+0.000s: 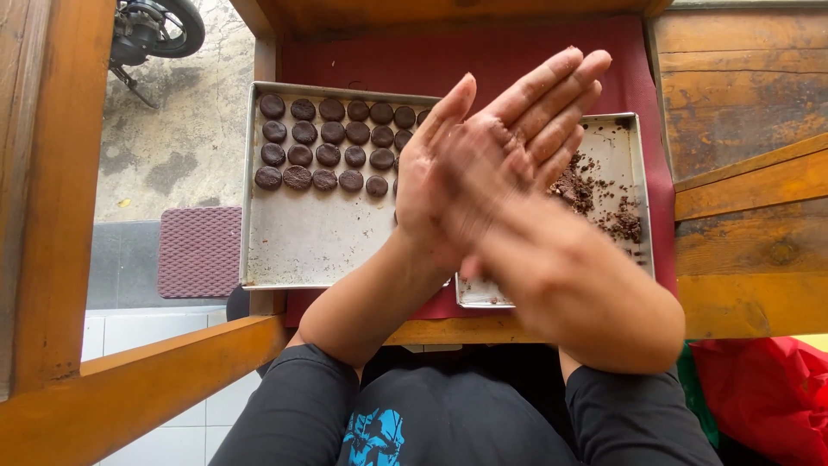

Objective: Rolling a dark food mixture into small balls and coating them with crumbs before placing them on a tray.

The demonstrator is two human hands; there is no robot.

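My left hand (483,147) is raised over the trays, fingers straight and pointing to the upper right. My right hand (535,259) lies across its palm, blurred by motion. Whatever is between the palms is hidden. Behind the hands, the left metal tray (302,250) carries rows of several dark round flat discs (328,142) in its far half. The right metal tray (617,142) has dark brown crumbs (595,194) scattered on it, partly covered by my hands.
Both trays rest on a dark red cloth (483,60) over a wooden table (742,95). A wooden rail (129,388) runs at the lower left. Below lie a concrete floor, a purple mat (200,250) and a motorbike part (155,30). A red bag (768,388) sits lower right.
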